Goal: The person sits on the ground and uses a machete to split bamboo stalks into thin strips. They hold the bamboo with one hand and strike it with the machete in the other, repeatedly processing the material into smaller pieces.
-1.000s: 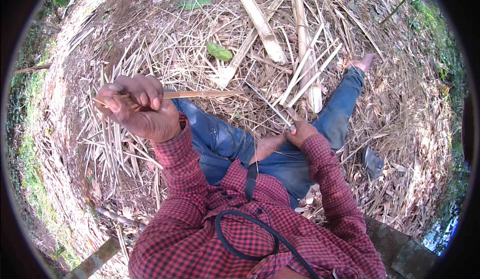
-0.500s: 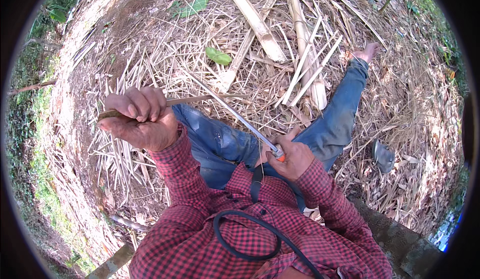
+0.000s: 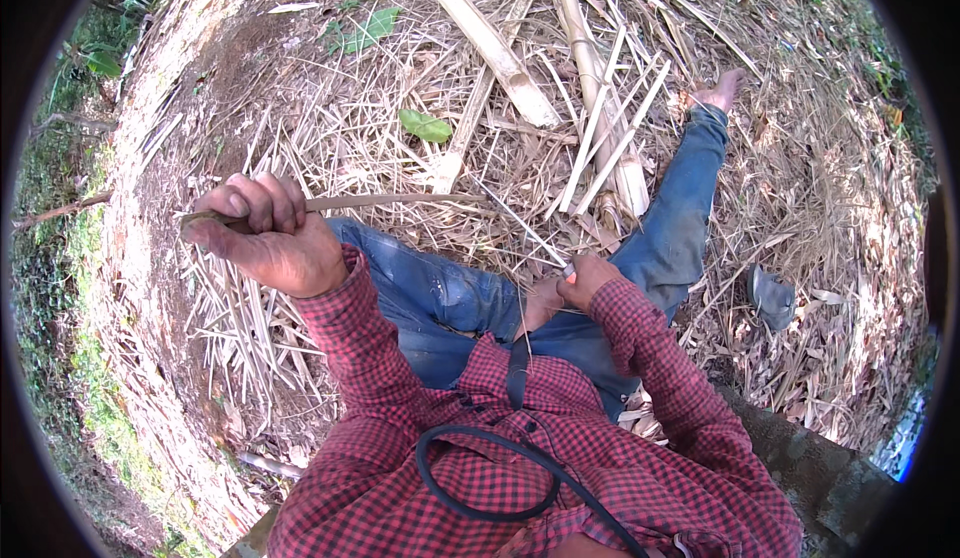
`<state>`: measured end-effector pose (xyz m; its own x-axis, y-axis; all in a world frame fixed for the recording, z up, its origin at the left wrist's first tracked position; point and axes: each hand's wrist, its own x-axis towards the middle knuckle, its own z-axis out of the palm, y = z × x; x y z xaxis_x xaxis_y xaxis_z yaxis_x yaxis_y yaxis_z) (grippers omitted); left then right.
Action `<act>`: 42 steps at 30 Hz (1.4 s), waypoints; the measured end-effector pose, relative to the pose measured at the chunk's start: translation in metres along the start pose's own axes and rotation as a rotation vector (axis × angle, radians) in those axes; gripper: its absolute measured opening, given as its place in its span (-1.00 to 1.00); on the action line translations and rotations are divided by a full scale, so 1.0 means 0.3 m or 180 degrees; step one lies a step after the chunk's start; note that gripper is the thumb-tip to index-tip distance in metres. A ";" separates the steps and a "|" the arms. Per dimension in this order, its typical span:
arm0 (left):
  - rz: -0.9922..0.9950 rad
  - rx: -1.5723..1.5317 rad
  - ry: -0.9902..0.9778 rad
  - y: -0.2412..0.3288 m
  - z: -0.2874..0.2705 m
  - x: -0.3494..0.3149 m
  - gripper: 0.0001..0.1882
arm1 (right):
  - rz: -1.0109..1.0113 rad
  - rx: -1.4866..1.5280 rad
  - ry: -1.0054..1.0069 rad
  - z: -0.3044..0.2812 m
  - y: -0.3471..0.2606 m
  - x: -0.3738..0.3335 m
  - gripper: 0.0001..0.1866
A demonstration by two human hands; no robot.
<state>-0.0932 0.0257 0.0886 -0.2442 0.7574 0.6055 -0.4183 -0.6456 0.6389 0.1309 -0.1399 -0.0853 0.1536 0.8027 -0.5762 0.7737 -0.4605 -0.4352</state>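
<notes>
My left hand [image 3: 270, 233] is raised over the left knee, its fingers closed around a thin, flat bamboo strip [image 3: 390, 201]. One short end of the strip sticks out past the thumb, and the long end reaches right across the litter. In front of my right thigh, my right hand [image 3: 590, 283] grips a knife [image 3: 528, 226] with an orange-tipped handle. Its long, narrow blade slants up and left, the tip close to the strip's far end. Whether blade and strip touch, I cannot tell.
Split bamboo pieces [image 3: 500, 58] and a bamboo culm [image 3: 590, 63] lie ahead, with pale slats [image 3: 612, 148] on top. Several cut strips [image 3: 245, 308] are heaped at left. A dark shoe [image 3: 770, 298] lies at right. Green leaves [image 3: 425, 126] rest among shavings.
My right hand has moved forward, and the knife has swung right, its tip shifting from beyond the strip's middle to near the strip's far end. My left hand stays nearly in place.
</notes>
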 end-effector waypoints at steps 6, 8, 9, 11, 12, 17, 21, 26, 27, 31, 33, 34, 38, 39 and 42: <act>-0.0303 0.0300 -0.0294 -0.225 0.013 -0.072 -0.10 | 0.0098 0.0206 -0.0333 -0.038 0.016 0.020 -0.46; -0.1207 0.0640 -0.0010 -0.371 -0.110 -0.228 -0.05 | 0.0080 0.0402 -0.0369 -0.025 0.029 0.035 -0.46; -0.1578 0.0909 -0.0090 -0.407 -0.136 -0.309 -0.10 | 0.0095 0.0484 -0.0393 -0.022 0.037 0.042 -0.46; -0.1931 0.1170 -0.0491 -0.485 -0.163 -0.390 -0.42 | 0.0084 0.0475 -0.0376 -0.020 0.053 0.048 -0.46; -0.1867 0.1035 -0.0660 -0.517 -0.172 -0.409 -0.52 | 0.0094 0.0526 -0.0384 0.005 0.071 0.060 -0.46; -0.1850 0.1417 -0.1112 -0.600 -0.063 -0.364 -0.70 | 0.0278 0.0732 -0.0552 -0.016 0.065 0.058 -0.51; -0.1760 0.1154 -0.0944 -0.545 0.016 -0.256 -0.76 | 0.0120 0.1159 -0.0748 -0.029 0.077 0.057 -0.57; -0.2766 0.0790 -0.0901 -0.354 0.046 -0.195 -0.64 | 0.0016 0.2320 -0.0438 -0.133 0.060 -0.043 -0.68; -0.2881 0.0539 -0.0847 -0.340 0.034 -0.215 -0.67 | -0.0010 0.2623 -0.0299 -0.138 0.066 -0.063 -0.69; -0.3512 0.0112 -0.1084 -0.279 0.033 -0.304 -0.72 | -0.0383 0.3418 0.1156 -0.150 0.007 -0.081 -0.73; -0.3837 0.0069 -0.1370 -0.206 0.060 -0.351 -0.75 | -0.0654 0.3697 0.1574 -0.191 -0.050 -0.048 -0.71; -0.3833 0.0138 -0.1498 -0.191 0.073 -0.383 -0.75 | -0.0783 0.3784 0.1701 -0.219 -0.093 -0.037 -0.70; -0.3705 0.0337 -0.1846 -0.170 0.100 -0.483 -0.75 | -0.1374 0.3795 0.2220 -0.254 -0.185 0.041 -0.69; -0.3591 0.0415 -0.1910 -0.169 0.102 -0.495 -0.75 | -0.1378 0.3624 0.2329 -0.259 -0.198 0.052 -0.69; -0.3897 0.0290 -0.1760 -0.132 0.105 -0.484 -0.72 | -0.1339 0.3627 0.2321 -0.263 -0.193 0.085 -0.69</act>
<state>-0.0135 -0.0617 -0.0095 0.6329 0.7233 -0.2762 -0.0473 0.3923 0.9186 0.1387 -0.0630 -0.0201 0.5886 0.8059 0.0629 -0.0178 0.0907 -0.9957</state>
